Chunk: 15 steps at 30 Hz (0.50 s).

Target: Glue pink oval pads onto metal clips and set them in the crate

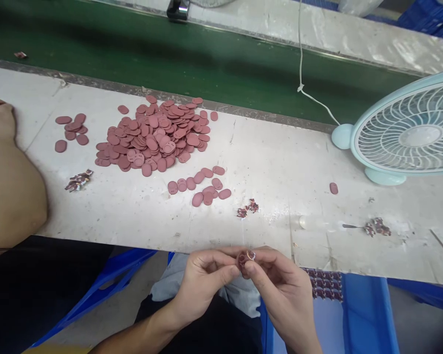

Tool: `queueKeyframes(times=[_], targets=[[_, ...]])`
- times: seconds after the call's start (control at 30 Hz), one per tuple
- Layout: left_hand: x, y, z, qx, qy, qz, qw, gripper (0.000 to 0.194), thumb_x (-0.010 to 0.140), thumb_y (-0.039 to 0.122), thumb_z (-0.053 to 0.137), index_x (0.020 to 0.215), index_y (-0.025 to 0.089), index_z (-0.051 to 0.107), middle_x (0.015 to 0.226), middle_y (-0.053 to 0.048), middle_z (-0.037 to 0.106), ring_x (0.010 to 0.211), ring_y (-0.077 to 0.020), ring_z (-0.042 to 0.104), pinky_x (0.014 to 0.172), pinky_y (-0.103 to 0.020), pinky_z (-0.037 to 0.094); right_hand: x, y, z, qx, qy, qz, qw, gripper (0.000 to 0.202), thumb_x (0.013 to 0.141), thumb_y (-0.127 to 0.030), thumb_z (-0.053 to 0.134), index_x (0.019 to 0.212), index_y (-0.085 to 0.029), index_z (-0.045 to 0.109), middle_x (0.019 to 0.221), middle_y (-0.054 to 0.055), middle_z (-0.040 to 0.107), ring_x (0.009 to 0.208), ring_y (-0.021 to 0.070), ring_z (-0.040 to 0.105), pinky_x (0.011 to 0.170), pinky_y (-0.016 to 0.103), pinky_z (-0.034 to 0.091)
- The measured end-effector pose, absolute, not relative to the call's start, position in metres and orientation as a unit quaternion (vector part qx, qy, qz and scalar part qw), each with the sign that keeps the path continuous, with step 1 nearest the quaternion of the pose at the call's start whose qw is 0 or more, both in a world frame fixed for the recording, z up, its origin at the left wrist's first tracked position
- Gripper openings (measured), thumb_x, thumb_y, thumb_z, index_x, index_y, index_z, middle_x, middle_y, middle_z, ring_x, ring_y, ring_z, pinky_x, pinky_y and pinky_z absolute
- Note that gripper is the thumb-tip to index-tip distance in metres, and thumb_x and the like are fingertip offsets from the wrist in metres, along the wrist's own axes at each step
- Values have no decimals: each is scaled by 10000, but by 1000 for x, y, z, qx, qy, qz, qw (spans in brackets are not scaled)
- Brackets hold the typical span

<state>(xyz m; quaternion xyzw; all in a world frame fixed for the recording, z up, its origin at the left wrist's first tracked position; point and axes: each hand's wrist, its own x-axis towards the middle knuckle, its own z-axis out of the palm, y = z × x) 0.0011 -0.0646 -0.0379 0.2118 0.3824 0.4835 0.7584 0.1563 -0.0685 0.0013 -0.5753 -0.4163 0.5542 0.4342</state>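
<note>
White worktop: scuffed and spotted, stretching across the view, sprinkled with pale crumbs near the middle.
Green belt: lying along the far edge of the worktop, carrying one small scrap at the far left.
Far ledge: pale and worn, with a black device on its rim and blue crates at the upper right.
Fan: pale blue, standing at the right, white cord trailing across the belt.
Co-worker's arm: bare, resting over the left end of the worktop.
Brown piece: small, reddish dark, rounded, with a whitish curl at its upper right; held just in front of the near edge, above the lap (finer shape hidden by fingertips).
Left hand: thumb and fingers pinched on the left side of the piece.
Right hand: thumb and fingers closed on the right side of it.
Pink-brown discs: flat ovals, heaped left of centre, with smaller groups beside and in front.
Loose clusters: dark brown, three in all, spread left, middle and right.
Tool: thin and dark-tipped, pointing at the right cluster.
Blue bin: below the worktop at the right, holding tidy rows of brown parts beside a pale sheet.
</note>
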Motion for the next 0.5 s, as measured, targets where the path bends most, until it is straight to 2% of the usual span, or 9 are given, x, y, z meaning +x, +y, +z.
queueKeyframes(times=[0.1,0.2,0.3,0.37,0.5], targets=[[5,-66,-39,213,394,491,747,49,811,172,810,807,220,818,1064,-61,818,934,-242,762,866,-364,601,155,-67,1,-573,-405,557,445,75,900,-266,757,973,-249,768,938,44,788,818,173,738,755,269,616],[5,-64,-37,226,390,487,748,34,826,205,801,839,227,823,1137,-77,800,986,-252,754,890,-374,599,157,-67,-3,-566,-383,563,464,87,891,-269,766,976,-253,771,941,48,784,859,198,744,773,296,625],[-8,-55,-32,280,402,472,733,123,807,239,820,930,229,823,1226,-109,766,1058,-283,737,916,-401,598,169,-72,-11,-558,-323,575,503,96,882,-292,775,975,-267,776,899,37,769,749,180,726,688,296,628],[-25,-41,-28,378,457,456,663,160,811,232,811,971,236,822,1236,-115,755,1097,-290,716,947,-408,586,183,-78,-17,-555,-271,575,536,102,862,-323,793,948,-267,785,847,35,751,630,155,689,583,278,609],[-67,1,-27,630,559,391,372,273,860,227,740,1121,283,795,1347,-83,700,1252,-314,626,1146,-490,442,221,-95,-26,-590,-200,551,556,165,756,-355,876,865,-254,804,811,50,738,540,149,666,499,267,596]])
